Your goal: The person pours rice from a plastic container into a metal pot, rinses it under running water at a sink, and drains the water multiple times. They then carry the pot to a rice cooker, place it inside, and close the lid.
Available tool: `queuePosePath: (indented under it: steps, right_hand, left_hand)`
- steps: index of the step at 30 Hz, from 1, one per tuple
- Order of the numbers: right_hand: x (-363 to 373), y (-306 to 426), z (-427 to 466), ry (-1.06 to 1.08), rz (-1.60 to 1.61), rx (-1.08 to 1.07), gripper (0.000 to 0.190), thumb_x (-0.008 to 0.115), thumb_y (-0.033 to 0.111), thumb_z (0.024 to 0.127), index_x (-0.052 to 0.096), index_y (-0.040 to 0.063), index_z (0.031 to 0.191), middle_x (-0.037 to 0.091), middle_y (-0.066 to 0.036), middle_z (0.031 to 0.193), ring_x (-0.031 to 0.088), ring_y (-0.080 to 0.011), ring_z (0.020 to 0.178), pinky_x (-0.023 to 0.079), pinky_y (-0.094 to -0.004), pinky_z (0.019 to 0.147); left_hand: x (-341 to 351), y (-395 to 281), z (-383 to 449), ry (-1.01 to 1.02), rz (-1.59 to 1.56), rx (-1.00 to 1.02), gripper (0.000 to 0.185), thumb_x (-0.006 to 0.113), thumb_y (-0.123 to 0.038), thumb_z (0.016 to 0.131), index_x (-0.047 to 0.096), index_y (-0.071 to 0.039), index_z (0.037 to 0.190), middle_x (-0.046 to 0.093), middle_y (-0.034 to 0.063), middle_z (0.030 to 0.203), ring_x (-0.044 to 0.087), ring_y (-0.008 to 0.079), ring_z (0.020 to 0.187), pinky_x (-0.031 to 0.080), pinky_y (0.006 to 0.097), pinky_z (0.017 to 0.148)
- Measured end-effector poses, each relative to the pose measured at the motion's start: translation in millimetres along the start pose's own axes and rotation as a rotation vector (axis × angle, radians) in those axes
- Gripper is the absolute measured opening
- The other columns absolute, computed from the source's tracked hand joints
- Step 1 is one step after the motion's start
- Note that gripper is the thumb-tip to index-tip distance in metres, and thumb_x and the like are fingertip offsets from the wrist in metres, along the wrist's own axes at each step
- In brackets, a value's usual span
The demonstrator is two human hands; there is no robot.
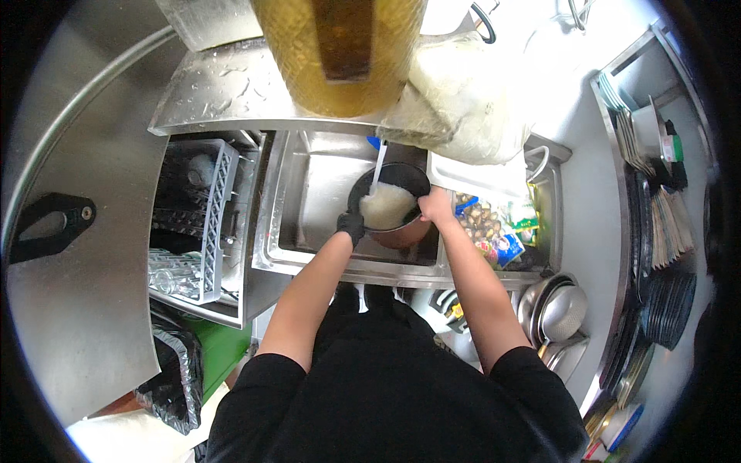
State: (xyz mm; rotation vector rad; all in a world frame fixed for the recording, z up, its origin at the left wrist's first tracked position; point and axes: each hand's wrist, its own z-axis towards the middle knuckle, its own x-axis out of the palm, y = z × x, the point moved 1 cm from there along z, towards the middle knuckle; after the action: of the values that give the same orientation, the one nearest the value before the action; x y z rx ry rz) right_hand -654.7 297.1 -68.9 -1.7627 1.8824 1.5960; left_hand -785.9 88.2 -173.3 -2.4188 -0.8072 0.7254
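A dark round pot [399,236] is in the steel sink [310,202], with whitish contents [386,207] inside. From above, a white stream or spout [380,164] reaches down to the contents; which it is I cannot tell. My left hand [351,226], in a black glove, grips the pot's left rim. On the right rim, my bare right hand [434,205] holds the pot, its fingers curled over the edge.
A steel shelf [214,124] carries a yellowish container [347,58] and a plastic bag [469,104]. Shellfish-like pieces [480,220] and packets [508,249] fill the right basin. Left is a grey dish rack [214,226]; stacked plates [666,307] stand far right.
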Motion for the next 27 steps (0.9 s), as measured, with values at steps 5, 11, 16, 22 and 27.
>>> queuePosePath:
  steps: [5,11,16,22,27]
  right_hand:
    - [36.6,-13.3,-15.4,-0.009,0.623,0.010,0.033,0.056,0.004,0.079,0.063,-0.007,0.109,0.069,-0.022,0.084,0.068,-0.0276,0.057,0.058,-0.0361,0.047]
    - [38.5,35.1,-39.8,0.022,0.665,0.034,0.041,0.054,0.002,0.082,0.059,-0.011,0.120,0.068,-0.027,0.101,0.071,-0.0319,0.068,0.059,-0.0372,0.050]
    - [3.1,44.2,-37.1,-0.216,0.542,-0.058,0.033,0.052,0.005,0.080,0.066,-0.006,0.108,0.069,-0.024,0.079,0.069,-0.0302,0.059,0.056,-0.0382,0.052]
    - [15.6,17.9,-40.8,-0.192,0.371,-0.233,0.039,0.053,0.004,0.079,0.062,-0.005,0.116,0.068,-0.028,0.086,0.069,-0.0390,0.069,0.056,-0.0441,0.065]
    - [-24.7,12.5,-62.0,-0.139,0.336,-0.083,0.031,0.051,0.002,0.077,0.064,-0.010,0.103,0.068,-0.025,0.074,0.069,-0.0330,0.055,0.056,-0.0395,0.048]
  left_hand:
    - [-48.6,-34.0,-31.6,-0.226,-0.064,0.261,0.032,0.059,-0.015,0.081,0.069,-0.004,0.110,0.071,0.0214,0.096,0.070,0.0347,0.089,0.054,0.0427,0.081]
    - [-89.7,-14.4,-1.4,-0.116,-0.135,0.359,0.035,0.059,-0.017,0.086,0.066,-0.006,0.118,0.069,0.0216,0.112,0.067,0.0346,0.103,0.051,0.0398,0.088]
    - [-62.1,-41.6,-21.5,-0.040,-0.403,0.234,0.033,0.055,-0.011,0.089,0.065,-0.009,0.121,0.069,0.0093,0.096,0.067,0.0233,0.082,0.054,0.0351,0.063]
    - [-44.3,7.2,-40.2,0.098,-0.664,0.215,0.031,0.053,-0.017,0.096,0.061,-0.008,0.125,0.069,0.0121,0.104,0.069,0.0275,0.089,0.058,0.0406,0.067]
    - [-32.0,-22.3,-92.4,0.167,-0.592,-0.029,0.027,0.054,-0.013,0.092,0.063,-0.010,0.117,0.067,0.0131,0.108,0.069,0.0310,0.086,0.060,0.0483,0.065]
